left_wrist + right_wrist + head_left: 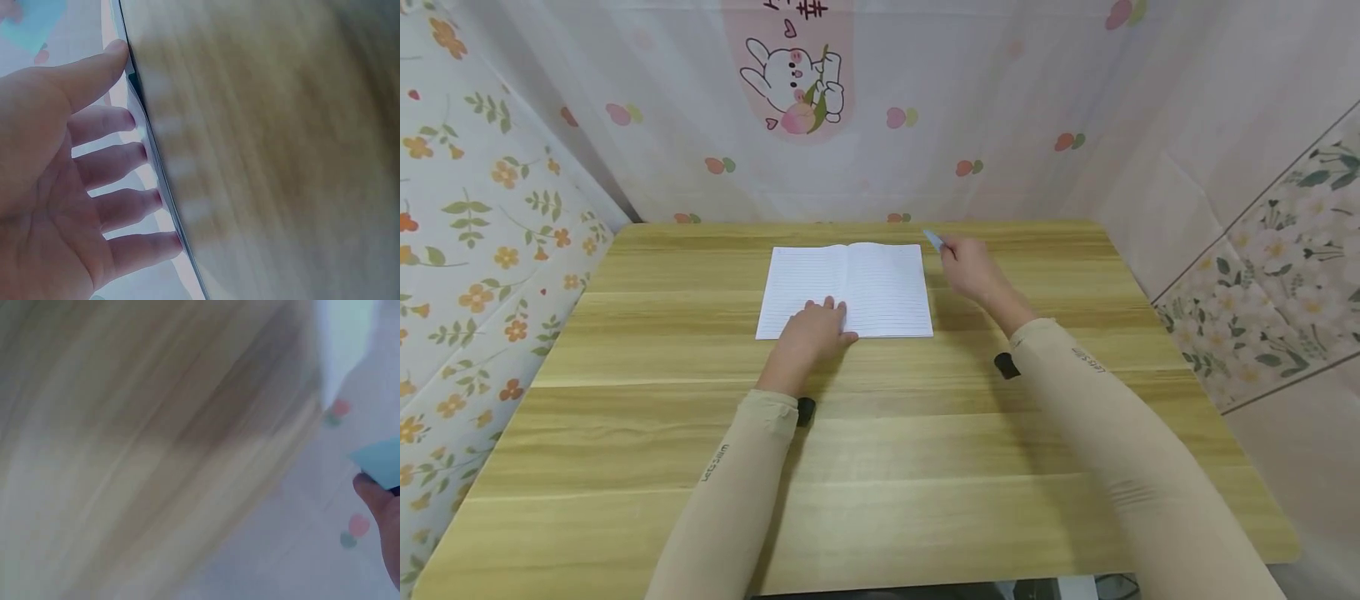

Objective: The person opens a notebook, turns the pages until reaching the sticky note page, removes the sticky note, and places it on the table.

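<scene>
An open notebook (887, 287) with lined white pages lies near the back of the wooden table. On its left page, by the fold and lower edge, rests my left hand (816, 329), fingers spread. The left wrist view shows the fingertips (145, 153) of that hand touching the page near the notebook's edge. My right hand (973, 271) is raised to the right of the notebook and pinches a light blue sheet (933, 240). In the right wrist view the blue sheet (381, 464) shows a pointed corner above the thumb; the rest is out of frame.
The wooden table (880, 450) extends toward me and to both sides. A white curtain (970, 100) with a rabbit print hangs behind its back edge. Flowered cloth (490, 275) covers the left side. Below the front edge, dark items and a cable (1116, 583) show.
</scene>
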Tool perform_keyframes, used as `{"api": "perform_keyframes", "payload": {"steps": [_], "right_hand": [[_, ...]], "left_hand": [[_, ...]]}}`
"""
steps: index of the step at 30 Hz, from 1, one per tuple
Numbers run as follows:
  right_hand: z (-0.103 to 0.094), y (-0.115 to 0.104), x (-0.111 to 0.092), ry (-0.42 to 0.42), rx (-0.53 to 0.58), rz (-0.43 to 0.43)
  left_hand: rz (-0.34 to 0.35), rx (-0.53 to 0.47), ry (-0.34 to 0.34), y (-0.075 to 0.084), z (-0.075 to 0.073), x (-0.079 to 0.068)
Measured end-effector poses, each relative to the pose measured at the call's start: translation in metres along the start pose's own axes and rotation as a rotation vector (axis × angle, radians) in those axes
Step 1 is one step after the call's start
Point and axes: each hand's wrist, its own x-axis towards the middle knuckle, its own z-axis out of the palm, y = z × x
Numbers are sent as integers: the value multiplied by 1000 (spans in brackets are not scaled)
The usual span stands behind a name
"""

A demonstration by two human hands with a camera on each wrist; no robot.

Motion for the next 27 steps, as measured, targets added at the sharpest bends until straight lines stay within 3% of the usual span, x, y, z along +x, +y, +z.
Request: {"api": "perform_keyframes", "payload": {"steps": [2,4,8,12,18,22,27], "right_hand": [[-6,10,-2,-22,-300,-104],[-10,19,-5,-89,-499,-139],[-11,35,-10,-249,-703,-112],[-5,48,-13,-299,-744,-149],[1,56,-18,-281,-731,-252],[2,51,-20,-310,-698,-197],[6,48,-23,-411,-655,-115]], "left_hand": [[-4,-1,-4,0,-1,0],[-5,1,-7,-1,-1,0],[-2,12,-17,0,-3,1],[0,19,-22,0,-4,1],[8,20,-26,-1,-5,1],[17,13,-31,0,-6,1],[18,6,-39,1,-7,1]]}}
